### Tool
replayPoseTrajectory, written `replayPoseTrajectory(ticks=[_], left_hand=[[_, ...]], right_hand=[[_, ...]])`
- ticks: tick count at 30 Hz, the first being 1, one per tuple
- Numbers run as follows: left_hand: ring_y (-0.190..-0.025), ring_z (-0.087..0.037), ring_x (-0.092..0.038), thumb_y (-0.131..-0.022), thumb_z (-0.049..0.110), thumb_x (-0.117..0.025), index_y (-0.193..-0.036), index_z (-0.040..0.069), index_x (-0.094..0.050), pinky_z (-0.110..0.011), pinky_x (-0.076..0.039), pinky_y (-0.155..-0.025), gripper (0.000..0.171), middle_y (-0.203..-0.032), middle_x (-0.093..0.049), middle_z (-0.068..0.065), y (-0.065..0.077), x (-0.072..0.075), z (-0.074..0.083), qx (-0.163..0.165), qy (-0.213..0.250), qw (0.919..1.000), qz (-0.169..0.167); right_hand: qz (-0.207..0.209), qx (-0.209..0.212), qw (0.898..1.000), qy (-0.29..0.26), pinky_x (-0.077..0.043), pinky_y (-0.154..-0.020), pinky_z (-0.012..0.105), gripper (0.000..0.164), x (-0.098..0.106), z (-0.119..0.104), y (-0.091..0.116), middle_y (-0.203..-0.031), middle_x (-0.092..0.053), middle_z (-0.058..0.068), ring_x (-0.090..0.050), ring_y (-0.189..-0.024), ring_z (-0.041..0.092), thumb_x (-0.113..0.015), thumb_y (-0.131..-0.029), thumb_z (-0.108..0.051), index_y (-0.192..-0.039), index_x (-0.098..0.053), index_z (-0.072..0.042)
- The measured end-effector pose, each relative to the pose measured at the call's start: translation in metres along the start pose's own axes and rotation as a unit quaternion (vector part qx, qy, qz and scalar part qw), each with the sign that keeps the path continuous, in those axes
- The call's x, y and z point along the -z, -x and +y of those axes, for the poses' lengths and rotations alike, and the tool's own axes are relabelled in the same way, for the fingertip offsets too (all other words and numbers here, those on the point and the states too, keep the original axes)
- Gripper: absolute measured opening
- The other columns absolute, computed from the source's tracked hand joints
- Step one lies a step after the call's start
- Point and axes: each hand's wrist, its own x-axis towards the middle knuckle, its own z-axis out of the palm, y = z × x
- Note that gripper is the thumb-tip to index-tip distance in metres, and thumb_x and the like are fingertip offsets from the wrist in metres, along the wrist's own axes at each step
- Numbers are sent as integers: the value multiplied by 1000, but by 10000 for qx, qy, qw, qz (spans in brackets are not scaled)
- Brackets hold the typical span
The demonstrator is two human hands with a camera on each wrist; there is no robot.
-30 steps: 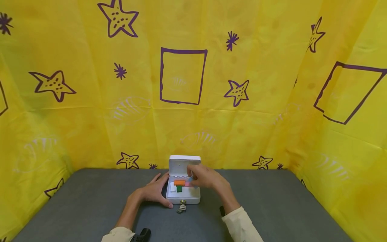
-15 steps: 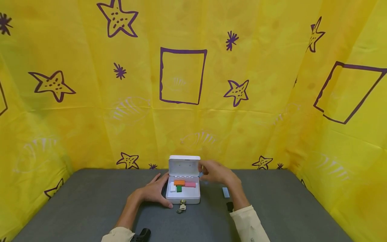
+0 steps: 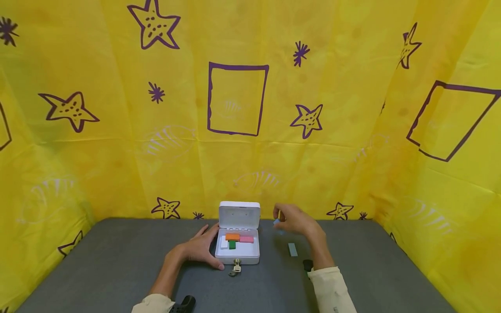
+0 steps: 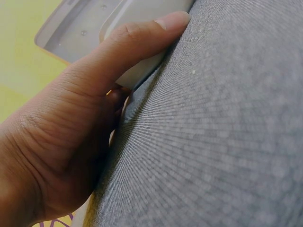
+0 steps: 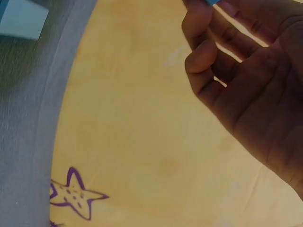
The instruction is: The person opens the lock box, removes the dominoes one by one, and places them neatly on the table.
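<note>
A small white lockbox [image 3: 237,259] stands on the table with its lid [image 3: 239,216] raised. Inside it lie an orange block [image 3: 232,237], a pink block [image 3: 246,239], a green block [image 3: 232,245] and a white block [image 3: 224,242]. My left hand [image 3: 200,251] holds the box by its left side, thumb along the front and fingers toward the back. To the right of the box, above the table, my right hand [image 3: 294,219] pinches a light blue block [image 3: 276,221], mostly hidden by the fingers. A second light blue block [image 3: 292,249] lies on the table below that hand.
Keys [image 3: 235,273] hang from the lock at the front of the box. The grey table [image 3: 117,261] ends at a yellow curtain [image 3: 242,165] printed with stars, which surrounds it at the back and sides.
My right hand has moved from over the box out to the right, with the light blue block pinched in its fingers. The left hand and the box have stayed in place.
</note>
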Motion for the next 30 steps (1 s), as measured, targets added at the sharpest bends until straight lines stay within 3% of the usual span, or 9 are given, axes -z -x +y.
replayPoseTrajectory(ticks=[5, 12, 20, 26, 30], left_hand=[[-163, -45, -3, -66, 61, -90, -168, 16, -15, -70, 3, -130, 134, -174, -23, -10, -1, -2, -1, -44, -3, 10000, 47], [-159, -54, -2, -66, 61, -90, -167, 14, -17, -78, 1, -125, 133, -173, -23, -18, 2, -2, 2, -151, 86, 9998, 102], [-160, -53, -2, -66, 62, -89, -167, 14, -16, -76, 1, -126, 133, -173, -23, -17, 3, -1, 2, -106, 14, 9999, 55], [-162, -49, -2, -65, 66, -88, -167, 16, -17, -73, 2, -129, 134, -174, -24, -13, 2, -1, 1, -24, -37, 10000, 53], [-158, -55, -4, -66, 64, -89, -167, 15, -17, -79, 0, -124, 133, -172, -25, -18, 2, -2, 0, -178, -12, 9998, 92]], right_hand=[[101, -216, 9997, 53, -44, -63, 25, 19, 7, 10, 12, -82, -60, 7, -49, -69, 13, -78, -91, -3, -99, -60, 0], [1, -942, 9952, 280, -49, -66, 32, 19, 8, 26, 20, -87, -62, 10, -54, -75, 19, -81, -86, 0, -93, -63, 0], [-521, -1912, 9802, 27, -49, -59, 29, 17, -3, 34, 24, -82, -60, 8, -58, -67, 21, -75, -84, 11, -90, -63, 0], [-720, -2290, 9707, 62, -45, -56, 26, 17, -8, 34, 26, -79, -60, 6, -58, -65, 20, -71, -81, 17, -84, -66, 1], [-861, -2489, 9647, 86, -48, -57, 28, 20, -10, 34, 27, -84, -64, 8, -66, -64, 22, -67, -82, 18, -87, -67, -1]])
